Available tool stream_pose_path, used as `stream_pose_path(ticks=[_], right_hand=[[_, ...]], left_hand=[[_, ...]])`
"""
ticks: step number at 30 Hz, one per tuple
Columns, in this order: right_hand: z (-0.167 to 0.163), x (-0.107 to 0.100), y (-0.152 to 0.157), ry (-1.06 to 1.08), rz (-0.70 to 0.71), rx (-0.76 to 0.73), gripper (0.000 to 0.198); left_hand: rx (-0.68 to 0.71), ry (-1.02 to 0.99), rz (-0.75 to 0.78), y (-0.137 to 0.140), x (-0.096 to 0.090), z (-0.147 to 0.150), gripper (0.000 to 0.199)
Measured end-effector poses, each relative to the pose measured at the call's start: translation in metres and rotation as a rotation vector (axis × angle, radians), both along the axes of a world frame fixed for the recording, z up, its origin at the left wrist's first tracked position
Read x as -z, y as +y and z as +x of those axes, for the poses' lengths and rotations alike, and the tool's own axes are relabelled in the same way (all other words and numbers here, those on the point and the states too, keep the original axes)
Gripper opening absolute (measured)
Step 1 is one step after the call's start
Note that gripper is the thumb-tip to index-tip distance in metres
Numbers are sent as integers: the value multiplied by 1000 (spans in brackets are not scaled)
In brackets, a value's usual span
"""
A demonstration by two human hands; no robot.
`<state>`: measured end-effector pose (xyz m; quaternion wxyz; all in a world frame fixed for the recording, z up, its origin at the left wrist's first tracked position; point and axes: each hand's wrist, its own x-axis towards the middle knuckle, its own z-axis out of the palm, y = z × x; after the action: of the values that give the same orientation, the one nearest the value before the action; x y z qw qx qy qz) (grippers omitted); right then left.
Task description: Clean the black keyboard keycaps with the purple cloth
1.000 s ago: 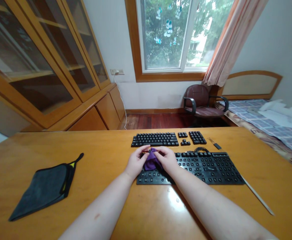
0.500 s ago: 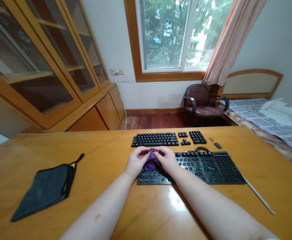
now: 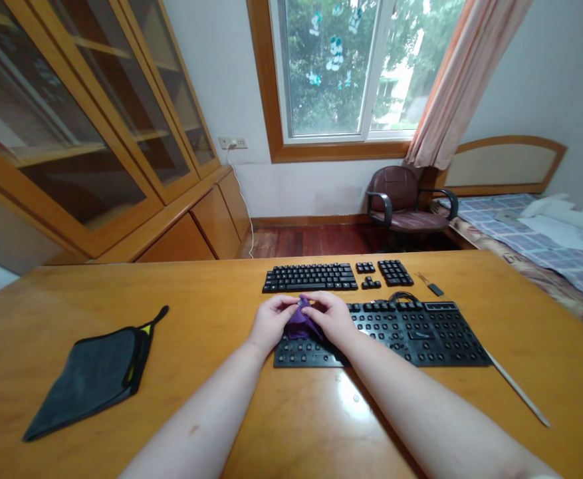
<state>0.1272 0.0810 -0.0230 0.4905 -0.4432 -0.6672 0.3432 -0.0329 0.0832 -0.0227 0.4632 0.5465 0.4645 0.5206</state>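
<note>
A bunched purple cloth [image 3: 301, 327] is pinched between the fingertips of my left hand [image 3: 270, 322] and my right hand [image 3: 334, 318]. A small spot shows at the top of the cloth, too small to name. Both hands are over the left end of a black keyboard base [image 3: 445, 336], whose key posts are bare; the cloth hangs down over it, and my right hand and forearm hide part of it. Just beyond my hands, black keycaps [image 3: 311, 278] lie in keyboard order, with the number pad block [image 3: 395, 273] set apart on the right.
On the left of the wooden desk [image 3: 196, 399] lies a folded dark grey cloth [image 3: 84, 379] with a black loop. A small black tool with wire prongs [image 3: 435, 289] is at the back right. A thin pale strip [image 3: 518, 389] extends from the keyboard base's right corner.
My fingers have shifted slightly on the purple cloth, and its folds hang a little differently. Everything else stays where it was.
</note>
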Motion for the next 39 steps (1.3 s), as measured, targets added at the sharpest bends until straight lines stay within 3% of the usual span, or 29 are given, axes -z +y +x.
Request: stream_pose_path(ticks=[11,21,26,34,39], right_hand=[[2,-1,0,14,-38,21,10],[1,-5,-2,2,-54,-3,24],[2,-3,-2,1,-34,24,13],[0,-1,-1,-20,-6,43,15],[-1,-4,-3,0,34,35,16]], left_hand=[[12,12,-17,0,-3,-2,17],[12,-22,-44,-2,-1,1,22],[25,-34,-58,-2,-1,0,22],[98,10,-21,-2,1,1,29],[46,102,48,-4,0,4,28]])
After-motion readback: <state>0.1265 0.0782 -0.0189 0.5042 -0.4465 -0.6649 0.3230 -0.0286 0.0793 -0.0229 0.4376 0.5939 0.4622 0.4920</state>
